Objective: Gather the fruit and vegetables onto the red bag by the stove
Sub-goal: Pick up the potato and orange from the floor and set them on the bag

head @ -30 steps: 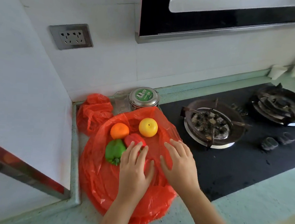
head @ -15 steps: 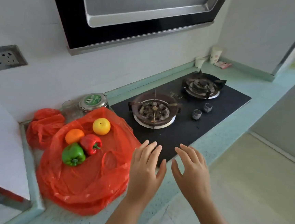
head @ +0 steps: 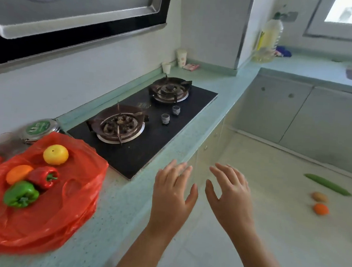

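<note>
Left hand [head: 173, 193], right hand [head: 229, 195]: spread, empty, now clear of red bag [head: 57, 218]; cucumber [head: 327, 184], potato [head: 319, 197], orange [head: 321, 209] newly visible on floor [head: 269, 226].

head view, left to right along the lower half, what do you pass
green pepper → left hand → right hand → orange on the floor

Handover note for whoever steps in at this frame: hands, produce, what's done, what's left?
Left hand and right hand: both open, empty, held out past the counter edge.
Done: yellow fruit, orange, red pepper and green pepper lie on the red bag.
Left: cucumber, potato and second orange lie on the floor to the right; bring them to the bag.
</note>
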`<state>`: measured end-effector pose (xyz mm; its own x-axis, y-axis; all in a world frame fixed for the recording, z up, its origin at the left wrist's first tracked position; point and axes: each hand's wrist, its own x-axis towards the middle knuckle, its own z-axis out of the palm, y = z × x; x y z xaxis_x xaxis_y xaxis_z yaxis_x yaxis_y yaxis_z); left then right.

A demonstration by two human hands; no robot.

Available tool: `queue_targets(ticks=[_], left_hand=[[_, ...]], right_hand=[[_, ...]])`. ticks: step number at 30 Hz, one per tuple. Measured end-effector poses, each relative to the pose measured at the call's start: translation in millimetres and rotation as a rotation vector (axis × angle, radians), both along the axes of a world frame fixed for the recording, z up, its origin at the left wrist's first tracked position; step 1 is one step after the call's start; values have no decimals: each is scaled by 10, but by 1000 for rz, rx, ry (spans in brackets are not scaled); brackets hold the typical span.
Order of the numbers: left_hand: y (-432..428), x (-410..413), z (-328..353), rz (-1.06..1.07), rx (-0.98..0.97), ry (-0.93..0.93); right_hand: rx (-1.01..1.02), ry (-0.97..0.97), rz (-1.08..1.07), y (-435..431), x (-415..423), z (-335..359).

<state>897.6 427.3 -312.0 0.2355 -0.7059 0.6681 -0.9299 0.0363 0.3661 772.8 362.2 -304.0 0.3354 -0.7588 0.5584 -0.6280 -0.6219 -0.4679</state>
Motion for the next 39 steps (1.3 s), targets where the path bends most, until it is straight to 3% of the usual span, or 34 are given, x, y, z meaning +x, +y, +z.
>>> queue_targets(ticks=[12, 23, 39], left_hand=[[-346, -1176, 17, -233, 46, -39], [-1099, -2041, -61, -511, 72, -21], [-3352, -2580, -202, -733, 118, 87]], right_hand=[[-2, -15, -262, -24, -1380, 19], [-17, -1, -631, -282, -2398, -43], [-18, 78, -848, -2190, -2847, 116]])
